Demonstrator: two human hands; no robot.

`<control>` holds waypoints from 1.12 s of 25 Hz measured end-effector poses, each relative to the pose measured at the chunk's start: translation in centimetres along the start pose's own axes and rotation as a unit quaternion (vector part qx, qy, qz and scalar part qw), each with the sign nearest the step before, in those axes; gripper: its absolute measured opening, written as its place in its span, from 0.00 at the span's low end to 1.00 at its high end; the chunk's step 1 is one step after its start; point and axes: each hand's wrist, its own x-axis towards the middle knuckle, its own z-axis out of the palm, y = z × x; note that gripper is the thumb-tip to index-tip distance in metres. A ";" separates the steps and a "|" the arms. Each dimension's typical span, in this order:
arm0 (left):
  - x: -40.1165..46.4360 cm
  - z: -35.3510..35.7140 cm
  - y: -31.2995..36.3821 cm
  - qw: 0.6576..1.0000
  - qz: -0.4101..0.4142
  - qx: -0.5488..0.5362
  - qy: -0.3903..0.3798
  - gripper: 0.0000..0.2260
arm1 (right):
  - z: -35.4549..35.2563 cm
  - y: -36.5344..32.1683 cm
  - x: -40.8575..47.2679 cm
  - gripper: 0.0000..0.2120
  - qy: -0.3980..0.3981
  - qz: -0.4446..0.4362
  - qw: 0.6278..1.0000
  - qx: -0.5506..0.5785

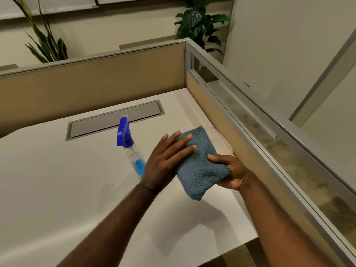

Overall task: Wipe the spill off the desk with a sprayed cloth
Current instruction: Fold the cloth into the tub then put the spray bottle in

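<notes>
A folded blue microfibre cloth (200, 166) is held above the white desk (57, 180) near its right side. My right hand (231, 173) grips the cloth's right edge from below, thumb on top. My left hand (165, 160) lies flat on the cloth's left part, fingers spread. A clear spray bottle (131, 149) with a blue trigger head and a little blue liquid stands on the desk just left of my left hand. No spill is clearly visible on the desk.
A clear plastic object (221, 141) sits behind the cloth against the tan partition (217, 116) on the right. A grey cable hatch (115, 120) is set in the desk at the back. Another partition (86, 81) closes the far side. Plants (198, 22) stand beyond it.
</notes>
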 end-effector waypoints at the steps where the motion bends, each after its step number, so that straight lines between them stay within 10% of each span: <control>1: 0.5 0.2 0.3 0.996 -0.082 -0.016 0.011 0.27 | -0.1 -0.4 0.3 0.33 0.010 -0.021 0.999 -0.024; 4: 1.6 0.9 0.9 0.913 -0.383 -0.133 0.055 0.27 | -1.0 -2.0 1.1 0.39 0.075 -0.079 0.992 -0.060; 8: 2.4 1.6 0.1 0.782 -0.492 -0.379 0.046 0.21 | -1.9 -3.9 2.8 0.35 0.132 -0.114 0.972 -0.157; 13: 3.4 3.8 -1.0 0.874 -0.415 -0.209 -0.139 0.37 | -3.4 -4.8 5.5 0.31 0.180 -0.093 0.932 -0.299; 28: 0.7 7.3 -1.7 0.853 -0.371 0.111 -0.349 0.44 | -4.7 -1.6 10.2 0.37 0.187 -0.015 0.798 -0.572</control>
